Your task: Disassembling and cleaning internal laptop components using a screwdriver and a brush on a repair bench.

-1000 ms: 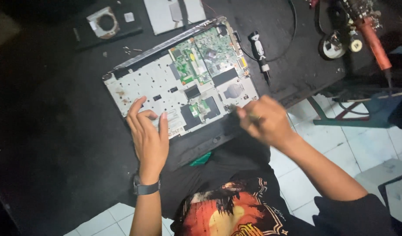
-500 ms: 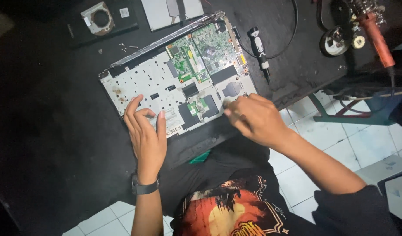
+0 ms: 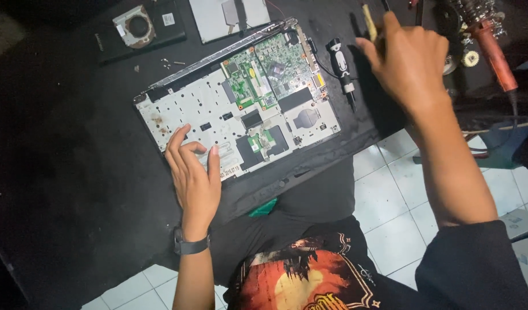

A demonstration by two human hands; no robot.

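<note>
Laptop chassis, opened, silver-grey with green circuit boards exposed (image 3: 241, 115): lies tilted on the black work mat (image 3: 74, 172), near corner toward the person, far corner toward the top of the bench.

Left hand (image 3: 195, 178): rests palm-down on the near left corner of the laptop chassis, fingers spread apart and curled lightly onto the pale perforated plate; it grips nothing. A dark wristwatch with black strap (image 3: 190, 245) sits on that wrist.

Right hand (image 3: 410, 63): raised over the far right edge of the bench, well apart from the chassis, fingers closed together around a slim yellowish tool handle (image 3: 367, 23) whose upper end shows above the knuckles; the tool's tip is hidden.

Black-and-white handled screwdriver (image 3: 339, 66): lies on the mat just beside the right edge of the chassis, between it and the right hand.

Square cooling fan with copper-coloured plate on a dark tray (image 3: 136, 26): sits beyond the chassis at upper left. Small loose screws (image 3: 171, 61) lie near it.

Grey flat panel (image 3: 229, 17): at the top edge, just behind the chassis.

Soldering iron with reddish-orange handle (image 3: 493, 51): at far right, in its stand.

White floor tiles (image 3: 390, 189): visible below the bench edge.
</note>
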